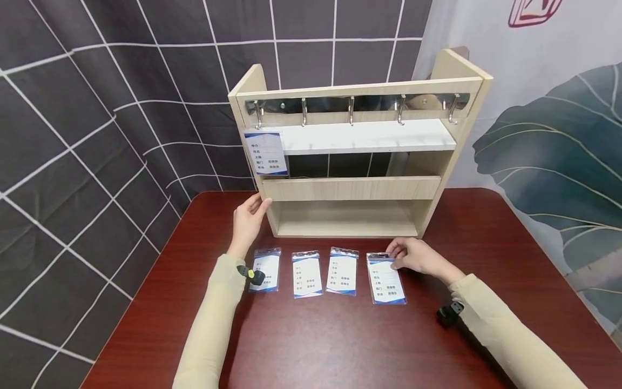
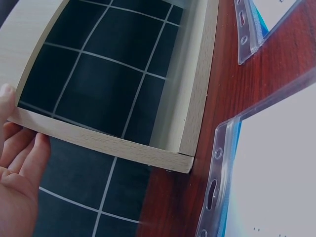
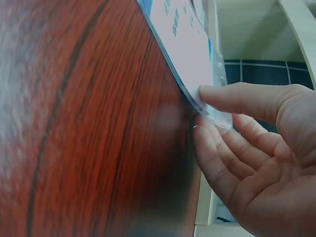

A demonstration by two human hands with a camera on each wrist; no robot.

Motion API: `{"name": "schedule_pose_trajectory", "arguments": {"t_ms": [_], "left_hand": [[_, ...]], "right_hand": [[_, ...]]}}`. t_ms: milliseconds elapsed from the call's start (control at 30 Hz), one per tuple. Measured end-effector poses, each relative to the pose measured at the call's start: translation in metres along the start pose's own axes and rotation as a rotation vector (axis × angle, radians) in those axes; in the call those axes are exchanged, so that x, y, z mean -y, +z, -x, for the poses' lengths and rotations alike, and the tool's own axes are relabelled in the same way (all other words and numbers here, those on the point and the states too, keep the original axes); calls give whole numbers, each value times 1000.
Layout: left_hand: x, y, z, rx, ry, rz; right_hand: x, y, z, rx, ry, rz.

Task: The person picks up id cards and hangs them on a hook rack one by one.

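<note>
My left hand (image 1: pixel 249 217) grips the left side panel of a light wooden shelf rack (image 1: pixel 352 189). In the left wrist view, its thumb (image 2: pixel 6 101) lies on one face of the panel and the fingers curl round the edge. My right hand (image 1: pixel 412 254) pinches the upper right edge of a badge in a clear sleeve (image 1: pixel 386 283), the rightmost of the row on the table. In the right wrist view, the thumb (image 3: pixel 237 101) is on the badge's face and the fingertips are under its edge. One badge (image 1: pixel 267 154) hangs from the rack's leftmost hook.
Left of the held badge lie several more, among them one badge (image 1: pixel 342 272), another (image 1: pixel 307 274) and one partly behind my left wrist (image 1: pixel 264 270). Metal hooks (image 1: pixel 351 111) line the rack's top rail. A dark red table (image 1: pixel 330 346) carries everything; a gridded curtain (image 1: pixel 146 108) hangs behind.
</note>
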State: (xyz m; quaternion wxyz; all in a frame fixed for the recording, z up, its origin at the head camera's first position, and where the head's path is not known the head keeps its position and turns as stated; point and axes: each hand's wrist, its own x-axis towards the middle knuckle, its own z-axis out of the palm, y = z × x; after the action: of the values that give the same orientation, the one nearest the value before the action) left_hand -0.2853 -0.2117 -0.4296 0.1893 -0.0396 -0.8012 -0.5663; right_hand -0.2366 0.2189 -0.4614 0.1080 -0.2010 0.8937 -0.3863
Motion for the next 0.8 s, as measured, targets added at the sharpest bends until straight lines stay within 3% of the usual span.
{"name": "schedule_pose_trajectory", "arguments": {"t_ms": [200, 500, 800], "left_hand": [[-2, -1, 2, 1, 6, 6], [-2, 0, 1, -13, 24, -1], [-2, 0, 0, -20, 30, -5]], "right_hand": [[8, 1, 4, -57, 3, -61], [26, -7, 6, -79, 26, -273], [41, -16, 8, -84, 10, -304]]}}
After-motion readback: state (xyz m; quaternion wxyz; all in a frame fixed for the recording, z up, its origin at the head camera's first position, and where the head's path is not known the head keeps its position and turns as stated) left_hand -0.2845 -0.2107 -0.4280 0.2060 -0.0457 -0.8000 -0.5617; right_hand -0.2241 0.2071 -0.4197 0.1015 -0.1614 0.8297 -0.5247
